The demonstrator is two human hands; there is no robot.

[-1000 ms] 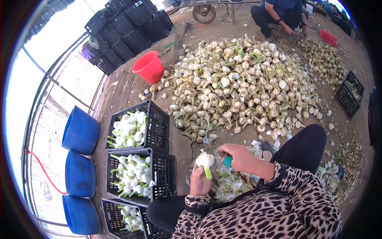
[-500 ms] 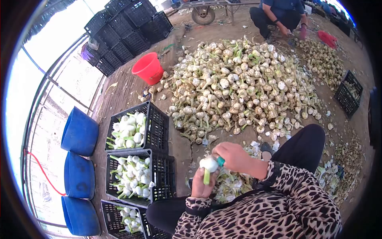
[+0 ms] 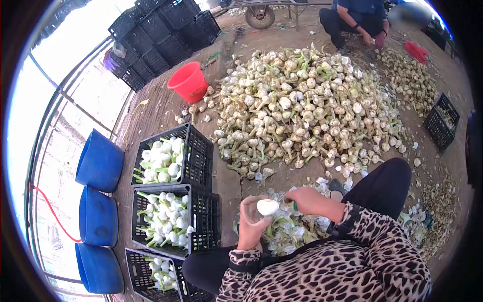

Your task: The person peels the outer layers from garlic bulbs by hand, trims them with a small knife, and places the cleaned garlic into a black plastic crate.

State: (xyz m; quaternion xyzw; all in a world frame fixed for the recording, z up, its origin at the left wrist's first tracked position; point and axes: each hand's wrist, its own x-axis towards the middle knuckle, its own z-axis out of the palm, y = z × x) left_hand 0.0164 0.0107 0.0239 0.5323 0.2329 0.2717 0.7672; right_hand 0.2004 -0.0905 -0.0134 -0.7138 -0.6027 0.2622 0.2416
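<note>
From my remote screen I see a tan, black-spotted top (image 3: 322, 274) at five o'clock, long sleeves (image 3: 395, 249) with snug cuffs (image 3: 245, 257), and dark trousers (image 3: 386, 182).

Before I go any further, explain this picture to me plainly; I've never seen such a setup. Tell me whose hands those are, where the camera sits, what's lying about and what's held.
There is no robot here, just a person working with bare hands. The camera is worn on that person's head and looks forward and down, so their own lap and sleeves show at the bottom. The left hand holds a white bulb. The right hand is beside it, with something green at its fingers, mostly hidden. On the ground ahead lies a big pile of bulbs. To the left, three crates hold cleaner, whiter bulbs, next to blue tubs. Another person crouches beyond the pile.
</note>
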